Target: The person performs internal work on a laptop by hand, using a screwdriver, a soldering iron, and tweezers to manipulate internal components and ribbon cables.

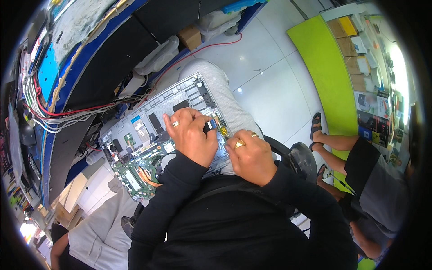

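Note:
An opened laptop base (145,118) lies slanted across my lap, its inside facing up. Green circuit board (131,179) and a copper heat pipe (146,174) show at its lower left. My left hand (194,137) rests over the base's right half with fingers bent. At its fingertips is a small dark part with a blue and white strip (210,125), which the fingers partly cover. Just right of it, my right hand (252,157) is closed at the base's right edge, by a small yellow part (223,131). Whatever its fingertips pinch is hidden.
To the left stands a workbench (90,45) with bundled cables (58,119) hanging beside the laptop. Plastic containers (157,56) and a cardboard box (190,37) sit below it. A person in sandals (316,126) is at the right, near a green-fronted shelf (321,67).

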A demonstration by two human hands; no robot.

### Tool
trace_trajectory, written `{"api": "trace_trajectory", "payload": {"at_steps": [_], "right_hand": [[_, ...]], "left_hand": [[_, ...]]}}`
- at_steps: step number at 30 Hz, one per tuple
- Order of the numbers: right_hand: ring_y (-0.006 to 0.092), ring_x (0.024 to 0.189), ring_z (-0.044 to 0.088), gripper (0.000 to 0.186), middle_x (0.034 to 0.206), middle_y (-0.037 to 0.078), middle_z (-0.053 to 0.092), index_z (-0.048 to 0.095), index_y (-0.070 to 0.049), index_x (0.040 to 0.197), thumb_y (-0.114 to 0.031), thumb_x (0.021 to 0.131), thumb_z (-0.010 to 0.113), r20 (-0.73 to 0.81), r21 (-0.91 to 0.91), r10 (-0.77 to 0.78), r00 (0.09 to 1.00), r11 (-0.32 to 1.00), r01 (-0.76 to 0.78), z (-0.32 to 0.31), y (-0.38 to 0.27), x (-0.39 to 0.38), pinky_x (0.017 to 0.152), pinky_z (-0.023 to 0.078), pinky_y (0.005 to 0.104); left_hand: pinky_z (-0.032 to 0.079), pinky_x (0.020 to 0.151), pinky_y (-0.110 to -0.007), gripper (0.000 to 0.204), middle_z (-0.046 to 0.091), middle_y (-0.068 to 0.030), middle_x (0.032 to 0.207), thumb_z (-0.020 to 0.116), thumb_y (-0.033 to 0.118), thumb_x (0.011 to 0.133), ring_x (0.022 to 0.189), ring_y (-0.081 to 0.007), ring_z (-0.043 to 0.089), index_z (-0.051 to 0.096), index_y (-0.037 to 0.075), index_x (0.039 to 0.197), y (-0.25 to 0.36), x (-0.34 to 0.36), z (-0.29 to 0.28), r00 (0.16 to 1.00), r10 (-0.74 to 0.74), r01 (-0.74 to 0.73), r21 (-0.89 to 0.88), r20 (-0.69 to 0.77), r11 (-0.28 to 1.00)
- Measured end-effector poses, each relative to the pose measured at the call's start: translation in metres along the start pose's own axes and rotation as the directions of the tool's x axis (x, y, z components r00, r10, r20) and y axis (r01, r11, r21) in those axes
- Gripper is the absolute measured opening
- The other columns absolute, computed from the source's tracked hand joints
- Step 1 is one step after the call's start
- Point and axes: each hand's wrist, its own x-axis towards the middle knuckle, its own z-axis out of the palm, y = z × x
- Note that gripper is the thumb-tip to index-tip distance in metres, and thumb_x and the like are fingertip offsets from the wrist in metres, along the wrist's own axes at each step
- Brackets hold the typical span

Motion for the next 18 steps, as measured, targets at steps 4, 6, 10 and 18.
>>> {"api": "trace_trajectory", "payload": {"at_steps": [4, 6, 10, 18], "right_hand": [[0.0316, 0.084, 0.068, 0.010, 0.095, 0.010, 0.065, 0.072, -0.001, 0.090, -0.007, 0.086, 0.079, 0.011, 0.141, 0.147, 0.989, 0.979, -0.147, -0.0018, 0.0018, -0.0021, 0.072, 0.056, 0.0408], [0.0321, 0.084, 0.069, 0.012, 0.096, 0.010, 0.066, 0.072, -0.001, 0.091, -0.008, 0.087, 0.081, 0.006, 0.156, 0.175, 0.984, 0.972, -0.174, -0.0010, 0.0030, -0.0033, 0.073, 0.056, 0.0410], [0.0321, 0.086, 0.069, 0.015, 0.097, 0.010, 0.067, 0.073, -0.001, 0.094, -0.010, 0.087, 0.083, 0.023, 0.195, 0.226, 0.974, 0.954, -0.226, -0.0011, 0.0044, -0.0040, 0.074, 0.056, 0.0416], [0.0308, 0.079, 0.071, 0.015, 0.096, 0.011, 0.069, 0.073, -0.001, 0.096, -0.005, 0.086, 0.083, -0.022, 0.106, 0.101, 0.995, 0.989, -0.098, -0.0035, 0.0053, -0.0015, 0.070, 0.057, 0.0401]], "left_hand": [[0.017, 0.125, -0.064, 0.013, 0.061, -0.0074, 0.106, 0.082, 0.016, 0.088, 0.119, -0.0321, 0.057, 0.078, 0.004, 0.091, 0.0018, -0.0012, 0.0020, 1.000, -0.018, 0.018, -0.021, -0.002, 1.000], [0.015, 0.126, -0.068, 0.012, 0.059, -0.0102, 0.112, 0.077, 0.010, 0.083, 0.128, -0.0357, 0.051, 0.079, 0.004, 0.093, 0.0011, -0.0031, 0.0035, 0.999, -0.044, 0.046, -0.085, 0.021, 0.995], [0.021, 0.124, -0.063, 0.013, 0.059, -0.0082, 0.109, 0.082, 0.015, 0.089, 0.120, -0.0337, 0.056, 0.076, 0.003, 0.092, -0.0001, -0.0031, 0.0062, 0.999, -0.013, 0.011, -0.067, -0.029, 0.998], [0.019, 0.124, -0.066, 0.013, 0.059, -0.0094, 0.113, 0.080, 0.009, 0.086, 0.123, -0.0340, 0.056, 0.072, 0.005, 0.094, 0.0000, -0.0037, 0.0062, 1.000, 0.002, -0.002, 0.016, 0.002, 1.000]]}}
